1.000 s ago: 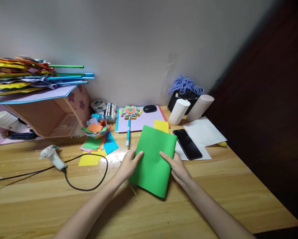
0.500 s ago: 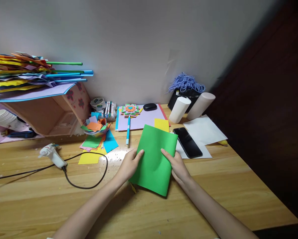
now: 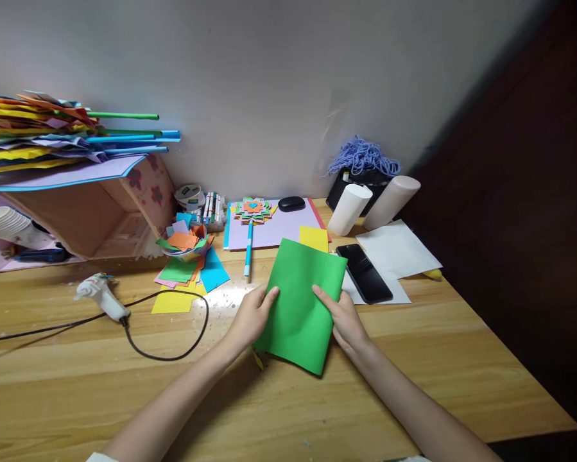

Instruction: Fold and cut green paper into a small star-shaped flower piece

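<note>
Phone [image 3: 365, 273] lies just beside the held green paper [image 3: 300, 311].

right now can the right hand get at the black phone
Probably yes: the phone lies flat just beyond the right hand, nothing between them, though that hand holds the green sheet.
</note>
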The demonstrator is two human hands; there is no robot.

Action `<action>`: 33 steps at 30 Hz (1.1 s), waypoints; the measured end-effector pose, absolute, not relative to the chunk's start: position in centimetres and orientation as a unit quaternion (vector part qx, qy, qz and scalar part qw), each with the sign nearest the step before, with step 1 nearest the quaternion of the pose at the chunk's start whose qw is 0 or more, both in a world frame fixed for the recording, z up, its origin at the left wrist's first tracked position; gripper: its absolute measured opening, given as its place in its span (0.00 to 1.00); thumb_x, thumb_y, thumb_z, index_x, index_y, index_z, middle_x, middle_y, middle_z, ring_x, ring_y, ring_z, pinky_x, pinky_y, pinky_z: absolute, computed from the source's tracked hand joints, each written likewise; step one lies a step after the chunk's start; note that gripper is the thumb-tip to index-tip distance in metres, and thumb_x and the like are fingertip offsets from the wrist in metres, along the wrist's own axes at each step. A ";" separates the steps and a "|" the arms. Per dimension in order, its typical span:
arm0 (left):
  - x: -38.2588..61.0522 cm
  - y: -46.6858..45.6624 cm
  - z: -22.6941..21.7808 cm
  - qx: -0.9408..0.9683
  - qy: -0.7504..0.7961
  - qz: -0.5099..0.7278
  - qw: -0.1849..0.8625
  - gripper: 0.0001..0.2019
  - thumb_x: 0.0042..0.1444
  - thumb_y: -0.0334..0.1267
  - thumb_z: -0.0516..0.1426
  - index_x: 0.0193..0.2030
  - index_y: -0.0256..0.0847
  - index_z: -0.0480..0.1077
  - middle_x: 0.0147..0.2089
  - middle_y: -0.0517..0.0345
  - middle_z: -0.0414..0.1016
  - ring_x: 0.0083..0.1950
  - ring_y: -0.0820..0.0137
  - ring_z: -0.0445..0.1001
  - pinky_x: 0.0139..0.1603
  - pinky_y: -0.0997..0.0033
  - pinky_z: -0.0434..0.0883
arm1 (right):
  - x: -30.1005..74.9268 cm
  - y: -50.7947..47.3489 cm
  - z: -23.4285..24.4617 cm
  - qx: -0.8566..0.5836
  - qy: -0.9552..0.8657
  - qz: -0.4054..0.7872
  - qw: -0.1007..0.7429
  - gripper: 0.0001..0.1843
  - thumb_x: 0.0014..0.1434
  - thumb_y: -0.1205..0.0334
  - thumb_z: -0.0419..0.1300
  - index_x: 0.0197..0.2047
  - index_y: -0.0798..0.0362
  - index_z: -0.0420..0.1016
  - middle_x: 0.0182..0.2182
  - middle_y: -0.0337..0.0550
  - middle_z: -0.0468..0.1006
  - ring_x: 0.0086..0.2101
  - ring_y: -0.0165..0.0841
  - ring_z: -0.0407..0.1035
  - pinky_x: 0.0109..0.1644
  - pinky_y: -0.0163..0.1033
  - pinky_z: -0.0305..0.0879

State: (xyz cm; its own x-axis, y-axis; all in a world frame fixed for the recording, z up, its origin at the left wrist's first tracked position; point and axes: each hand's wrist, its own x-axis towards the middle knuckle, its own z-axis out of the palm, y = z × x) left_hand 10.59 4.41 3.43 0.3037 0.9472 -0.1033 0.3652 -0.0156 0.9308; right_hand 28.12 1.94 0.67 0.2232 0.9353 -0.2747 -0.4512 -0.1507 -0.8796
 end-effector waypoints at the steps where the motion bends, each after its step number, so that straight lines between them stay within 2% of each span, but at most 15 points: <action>1: 10.6 4.4 3.4 0.647 0.507 0.302 0.484 0.18 0.58 0.48 0.46 0.33 0.36 0.69 0.35 0.53 0.74 0.38 0.64 0.70 0.38 0.70 0.64 | 28.1 1.9 0.6 -0.496 -0.245 0.572 0.606 0.26 0.43 0.57 0.68 0.47 0.55 0.70 0.45 0.49 0.76 0.46 0.43 0.70 0.52 0.48 0.66; 8: 10.5 4.5 3.0 0.651 0.529 0.308 0.450 0.19 0.57 0.49 0.47 0.26 0.37 0.66 0.26 0.59 0.70 0.30 0.68 0.66 0.29 0.74 0.60 | 28.3 1.9 0.6 -0.507 -0.274 0.554 0.601 0.25 0.44 0.55 0.67 0.45 0.56 0.71 0.44 0.50 0.76 0.45 0.45 0.70 0.52 0.50 0.65; 16: 10.5 4.6 2.9 0.642 0.540 0.313 0.445 0.19 0.57 0.49 0.47 0.26 0.37 0.66 0.25 0.59 0.69 0.30 0.68 0.66 0.30 0.73 0.61 | 28.7 2.0 0.3 -0.544 -0.311 0.512 0.587 0.23 0.42 0.53 0.67 0.41 0.55 0.73 0.42 0.48 0.78 0.42 0.43 0.72 0.48 0.47 0.68; 25: 10.6 4.4 3.4 0.645 0.525 0.316 0.457 0.17 0.58 0.47 0.46 0.29 0.37 0.67 0.31 0.56 0.73 0.35 0.65 0.69 0.36 0.71 0.63 | 28.7 1.9 0.5 -0.545 -0.313 0.512 0.585 0.24 0.43 0.54 0.67 0.42 0.56 0.72 0.42 0.48 0.78 0.42 0.42 0.72 0.47 0.46 0.69; 33: 10.8 4.4 2.8 0.648 0.540 0.314 0.435 0.17 0.58 0.47 0.46 0.26 0.38 0.65 0.28 0.58 0.72 0.32 0.67 0.68 0.32 0.73 0.62 | 29.1 2.1 0.4 -0.559 -0.318 0.515 0.567 0.24 0.42 0.53 0.67 0.41 0.56 0.74 0.41 0.48 0.78 0.41 0.43 0.72 0.44 0.45 0.70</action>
